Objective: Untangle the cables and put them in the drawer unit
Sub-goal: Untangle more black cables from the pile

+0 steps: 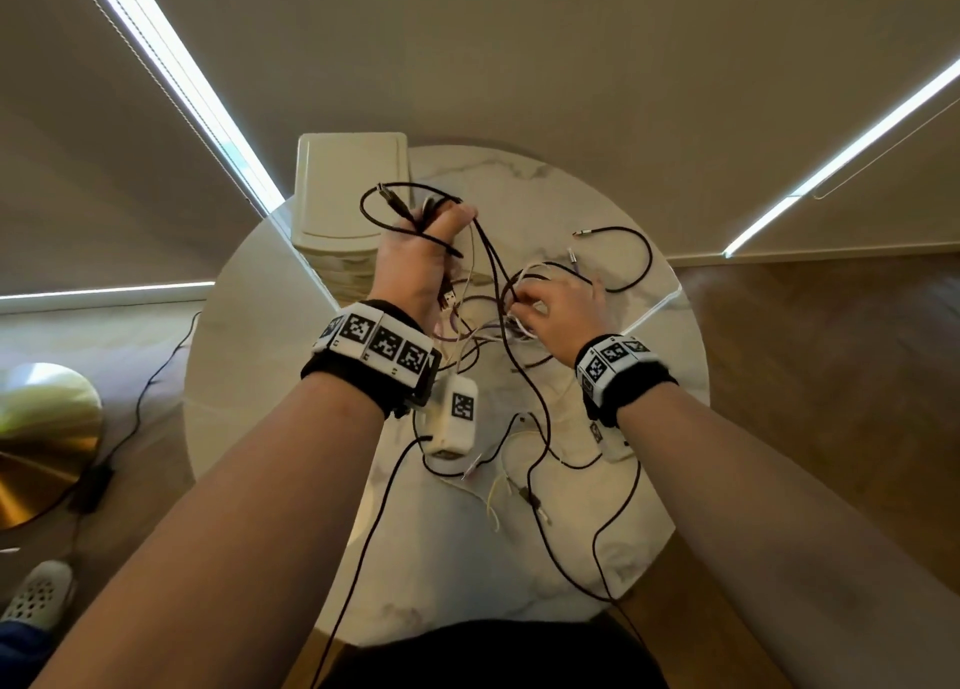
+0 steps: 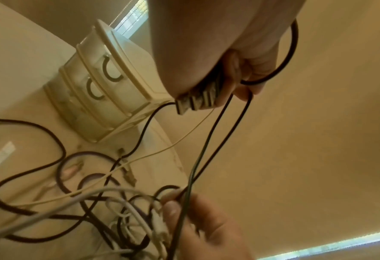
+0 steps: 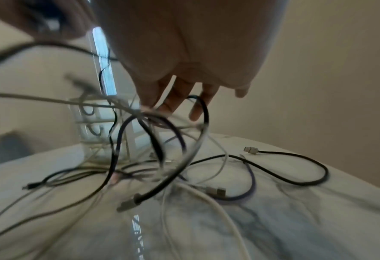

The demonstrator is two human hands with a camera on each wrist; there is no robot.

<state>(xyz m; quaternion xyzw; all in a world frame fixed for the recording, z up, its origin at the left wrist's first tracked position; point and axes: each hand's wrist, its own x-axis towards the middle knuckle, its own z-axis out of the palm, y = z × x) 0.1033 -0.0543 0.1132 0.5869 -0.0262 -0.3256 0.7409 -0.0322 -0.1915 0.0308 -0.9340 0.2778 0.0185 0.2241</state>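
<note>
Left hand (image 1: 421, 262): I see it gripping black cable (image 1: 384, 221) loops, raised.
Right hand (image 1: 558, 306): pinching tangle (image 1: 498, 325) on bench (image 1: 597, 195).
Drawers (image 1: 348, 189): just beyond left hand.

Right hand (image 3: 184, 70) hangs over the marble table (image 3: 318, 219), fingers (image 3: 195, 112) pointing down into a raised knot of cables (image 3: 158, 140), black, white and purple. Beyond, one black cable (image 3: 296, 181) snakes flat, its plug (image 3: 250, 150) lying free. The drawer unit (image 3: 100, 123) stands blurred behind.
</note>
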